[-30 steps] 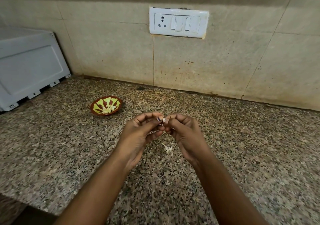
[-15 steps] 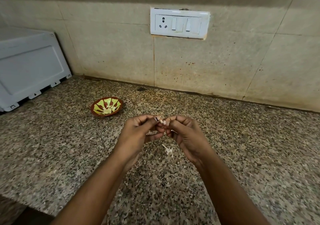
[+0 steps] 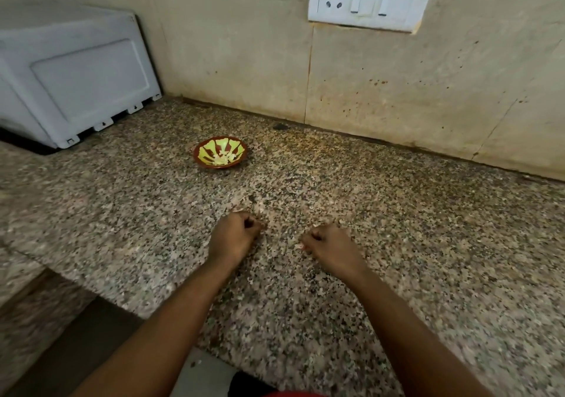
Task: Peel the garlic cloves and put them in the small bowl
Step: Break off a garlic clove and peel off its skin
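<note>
Moved: both hands are now apart and lower over the counter; before, their fingertips met around one garlic clove.
Garlic clove: a tiny pale bit (image 3: pixel 299 246) shows at the right hand's fingertips; too small to tell if it is clove or skin.
Right hand: right hand (image 3: pixel 328 248) is curled up, fingers tucked in; it seems to pinch that pale bit, but I cannot tell for sure.
Left hand: left hand (image 3: pixel 235 236) is curled in a fist; I cannot tell if anything is inside.
Small bowl: small bowl (image 3: pixel 220 156), brown with yellow-green stripes, sits well past the left fingers, toward the wall; pale garlic pieces (image 3: pixel 222 158) lie inside.
Counter: speckled stone counter (image 3: pixel 428 228) lies under both hands.
Farther out: white box (image 3: pixel 76 78) far left of the fingers; switch plate (image 3: pixel 370 2) up on the wall.
</note>
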